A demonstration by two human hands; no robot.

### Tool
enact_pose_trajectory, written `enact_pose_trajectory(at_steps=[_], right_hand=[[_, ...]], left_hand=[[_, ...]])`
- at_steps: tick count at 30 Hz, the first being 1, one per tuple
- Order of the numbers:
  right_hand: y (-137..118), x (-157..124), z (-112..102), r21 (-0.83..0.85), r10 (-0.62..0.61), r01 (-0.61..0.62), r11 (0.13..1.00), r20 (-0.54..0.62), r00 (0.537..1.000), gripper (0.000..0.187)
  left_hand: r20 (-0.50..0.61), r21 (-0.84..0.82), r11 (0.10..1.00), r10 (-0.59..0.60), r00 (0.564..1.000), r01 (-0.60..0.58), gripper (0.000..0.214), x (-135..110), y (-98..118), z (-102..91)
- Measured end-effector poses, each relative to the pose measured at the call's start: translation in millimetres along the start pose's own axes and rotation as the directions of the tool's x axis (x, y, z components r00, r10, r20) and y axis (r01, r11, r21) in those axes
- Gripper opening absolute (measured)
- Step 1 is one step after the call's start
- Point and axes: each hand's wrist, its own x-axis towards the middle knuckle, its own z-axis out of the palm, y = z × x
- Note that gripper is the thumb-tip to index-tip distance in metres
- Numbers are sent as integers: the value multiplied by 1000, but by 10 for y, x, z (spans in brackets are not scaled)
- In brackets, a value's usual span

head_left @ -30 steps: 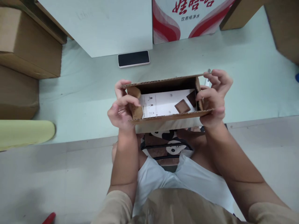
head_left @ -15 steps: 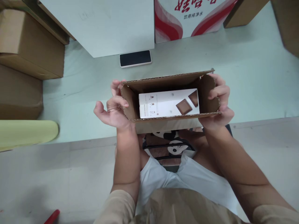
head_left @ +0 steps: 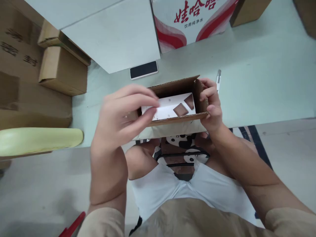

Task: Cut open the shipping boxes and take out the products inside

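An open brown cardboard box (head_left: 172,88) stands at the near edge of the table, its top facing me. Inside lies a white carton (head_left: 165,107) with brown squares printed on it and fine print partly covered by my fingers. My right hand (head_left: 211,104) grips the cardboard box by its right end, fingers curled over the wall. Over the box's left end, my left hand (head_left: 123,110) reaches in with thumb and fingers apart, tips at the white carton. It is slightly blurred, and whether the tips touch the carton I cannot tell.
A black-faced device (head_left: 144,69) and a pen (head_left: 218,80) lie on the pale green table (head_left: 261,82). Behind stand a white box (head_left: 118,36) and a red-and-white carton (head_left: 192,26). Brown boxes (head_left: 63,70) and a yellow-green padded object (head_left: 40,141) are at left.
My left hand has let go of the box's left end and moved over its opening to the white carton. My right hand keeps its hold. The view has shifted.
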Motion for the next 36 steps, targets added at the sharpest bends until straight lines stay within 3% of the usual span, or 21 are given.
enact_pose_trajectory(at_steps=[1, 3, 6, 9, 16, 19, 25, 27, 29, 32, 36], right_hand=[[-6, -3, 0, 23, -15, 16, 1000, -21, 1000, 62], [-20, -5, 2, 43, -18, 21, 999, -49, 999, 59], [-41, -1, 4, 38, -2, 4, 999, -57, 998, 61], [-64, 3, 5, 47, -29, 31, 998, -36, 999, 59], [-62, 17, 23, 108, -81, 83, 991, -22, 996, 50], [-33, 14, 38, 136, -101, 107, 985, -47, 994, 46], [79, -28, 127, 115, -115, 129, 985, -115, 987, 49], [123, -19, 131, 130, -103, 112, 985, -77, 992, 65], [150, 17, 77, 116, -95, 90, 989, 31, 995, 94], [146, 91, -99, 33, -101, 96, 995, 202, 974, 135], [99, 98, -228, -26, -94, 108, 994, 307, 947, 142]], left_hand=[[201, -2, 999, -34, 979, 35, 19, 142, 58, 2], [479, 38, 995, -96, 873, 89, 26, 383, 66, 73], [678, 148, 985, -168, 716, 91, 30, 569, -48, 203], [755, 243, 968, -234, 612, 71, 32, 584, -104, 232], [734, 518, 856, -437, 520, -11, 72, 546, -69, 216], [692, 549, 835, -463, 554, 11, 78, 586, -10, 205], [540, 521, 852, -375, 753, 51, 67, 625, 234, -53], [473, 511, 858, -323, 820, 44, 61, 586, 255, -163], [422, 473, 880, -264, 867, 38, 56, 540, 242, -251], [426, 397, 918, -197, 883, 13, 53, 491, 231, -314], [455, 358, 934, -165, 875, -10, 51, 470, 291, -301]])
